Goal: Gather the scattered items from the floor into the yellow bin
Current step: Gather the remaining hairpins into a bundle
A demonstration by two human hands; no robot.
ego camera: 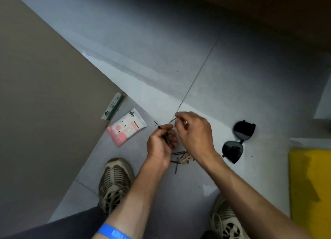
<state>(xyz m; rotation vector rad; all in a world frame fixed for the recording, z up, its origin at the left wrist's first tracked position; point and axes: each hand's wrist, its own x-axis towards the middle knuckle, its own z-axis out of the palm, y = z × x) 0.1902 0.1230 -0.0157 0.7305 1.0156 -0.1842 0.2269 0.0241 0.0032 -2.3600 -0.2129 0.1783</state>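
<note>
One yellow bin [309,185] shows at the right edge, only partly in view, and it sits well apart from where both hands work, so anything carried there has room to slip. One pair of black sunglasses [237,142] lies folded open on the grey floor [161,68] between the hands and the bin; a foot shifting or a wrist sweeping past could knock or scratch them. One pink-and-white packet [126,129] lies to the left, and one green-and-white packet [112,107] beyond it rests against the beige panel [35,95].

Smallest are the thin dark pins [176,164], a loose heap on the floor just under the wrists (too tangled and blurred to count, perhaps several, with some pale ones [185,159] mixed in). The left hand [161,142] is curled around a small bunch of them, one tip poking out past its knuckles. The right hand [193,129], wearing a ring, pinches a single pin between fingertips just beside the left.

I judge the main risk is the bunch: each added pin loosens the hold, and slim pins could slide out and scatter across the smooth tile.
</note>
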